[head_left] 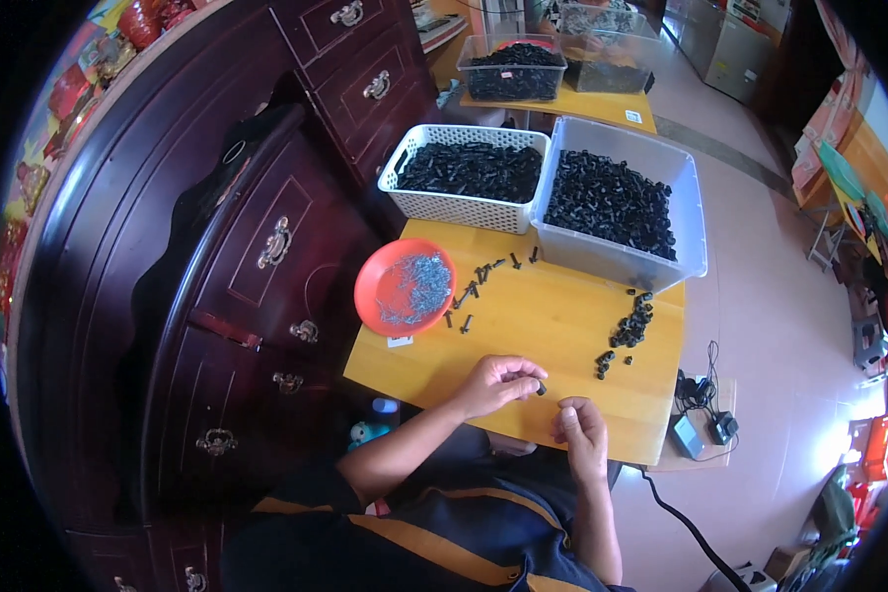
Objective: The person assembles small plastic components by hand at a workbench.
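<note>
My left hand point(498, 380) rests on the yellow wooden table point(553, 326) near its front edge, fingers pinched on a small black plastic part point(541, 389). My right hand point(580, 426) sits just to its right at the table's edge, fingers curled; what it holds is too small to tell. A row of small black parts point(627, 331) lies to the right of the hands. Several assembled black pieces point(479, 281) are scattered beside an orange dish point(405, 287) that holds small metal screws.
A white perforated basket point(464, 176) and a clear plastic bin point(622, 202), both full of black parts, stand at the table's far edge. A dark wooden cabinet point(247, 257) flanks the left. More bins sit on a far table point(562, 99). Chargers and cables point(701, 419) lie at the right.
</note>
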`<state>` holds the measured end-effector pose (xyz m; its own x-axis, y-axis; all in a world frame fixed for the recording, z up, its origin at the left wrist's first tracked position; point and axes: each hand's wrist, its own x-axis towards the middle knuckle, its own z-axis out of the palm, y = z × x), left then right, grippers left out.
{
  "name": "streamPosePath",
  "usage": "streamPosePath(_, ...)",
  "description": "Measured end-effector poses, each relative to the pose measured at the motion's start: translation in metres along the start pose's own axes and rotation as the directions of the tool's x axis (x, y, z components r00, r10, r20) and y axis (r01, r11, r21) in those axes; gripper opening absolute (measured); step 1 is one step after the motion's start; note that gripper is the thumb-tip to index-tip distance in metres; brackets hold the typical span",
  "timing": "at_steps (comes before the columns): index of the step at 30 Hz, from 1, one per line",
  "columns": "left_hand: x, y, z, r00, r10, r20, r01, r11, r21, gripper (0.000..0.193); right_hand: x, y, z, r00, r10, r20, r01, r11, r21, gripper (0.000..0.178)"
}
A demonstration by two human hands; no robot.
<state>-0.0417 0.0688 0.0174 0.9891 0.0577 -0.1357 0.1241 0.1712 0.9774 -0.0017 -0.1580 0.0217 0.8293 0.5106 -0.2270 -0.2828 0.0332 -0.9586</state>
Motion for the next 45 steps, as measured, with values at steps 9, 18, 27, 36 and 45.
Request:
streamPosePath(9, -0.007, 0.047, 0.018, 0.952, 0.288, 0.107, -0.305, 0.838, 0.453, 0.015, 0.014, -0.010, 0.018, 0.953, 0.129, 0.274, -0.149, 0.987, 0.054, 0.038)
streamPosePath(18, -0.011, 0.061, 0.042, 0.913, 0.375, 0.158, -0.379, 0.643, 0.665, 0.045, 0.010, 0.002, 0.020, 0.974, 0.061, 0.220, -0.125, 0.949, 0.290, 0.038)
streamPosePath(27, -0.001, 0.053, 0.047, 0.839, 0.470, 0.274, -0.479, 0.398, 0.782, 0.037, 0.007, 0.004, 0.014, 0.989, 0.010, 0.147, -0.051, 0.958, 0.281, 0.048)
streamPosePath(36, 0.005, 0.061, 0.046, 0.852, 0.493, 0.178, -0.451, 0.515, 0.730, 0.031, 0.013, -0.008, -0.037, 0.994, -0.033, -0.107, 0.069, 0.933, 0.354, 0.046)
streamPosePath(45, 0.000, 0.059, 0.032, 0.959, 0.155, 0.238, -0.284, 0.524, 0.803, 0.024, 0.060, -0.026, -0.057, 0.796, -0.597, -0.099, 0.303, 0.535, -0.789, 0.035)
